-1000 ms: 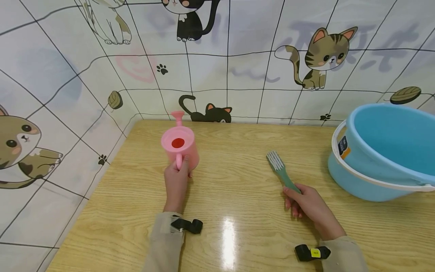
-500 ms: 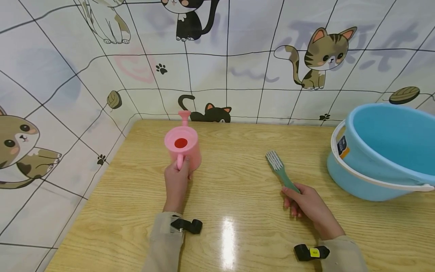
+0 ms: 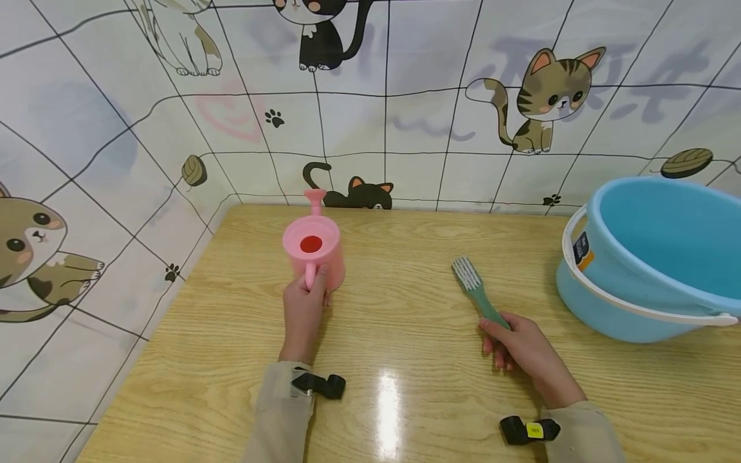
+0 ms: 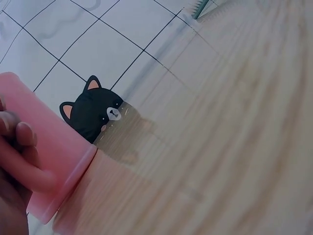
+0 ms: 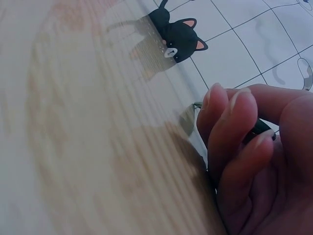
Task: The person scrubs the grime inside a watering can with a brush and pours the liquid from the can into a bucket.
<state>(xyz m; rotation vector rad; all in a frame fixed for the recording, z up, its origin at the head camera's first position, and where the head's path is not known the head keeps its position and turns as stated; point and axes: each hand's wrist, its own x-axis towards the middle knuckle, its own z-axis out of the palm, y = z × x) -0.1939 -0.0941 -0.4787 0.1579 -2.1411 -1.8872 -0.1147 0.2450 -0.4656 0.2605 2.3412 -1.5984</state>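
Observation:
In the head view my left hand (image 3: 302,315) grips the handle of a pink toy watering can (image 3: 332,260). The can is upright, its spout pointing at the wall, and a red round opening shows in its top. Seen from the left wrist, fingers curl through the handle and the can's base (image 4: 73,183) is at the tabletop. To the right, my right hand (image 3: 529,350) pinches the end of a green brush (image 3: 479,292) between thumb and fingers. White bristles face up on its far end. The right wrist view mostly hides the brush behind the fingers (image 5: 239,112).
Two nested light-blue buckets (image 3: 631,315) with a white handle stand at the right of the wooden table (image 3: 399,321). A cat-patterned tiled wall covering (image 3: 417,128) rises along the table's back and left edges.
My left hand has shifted the watering can a little to the right, mostly in the first half second. The right hand and brush have stayed nearly still.

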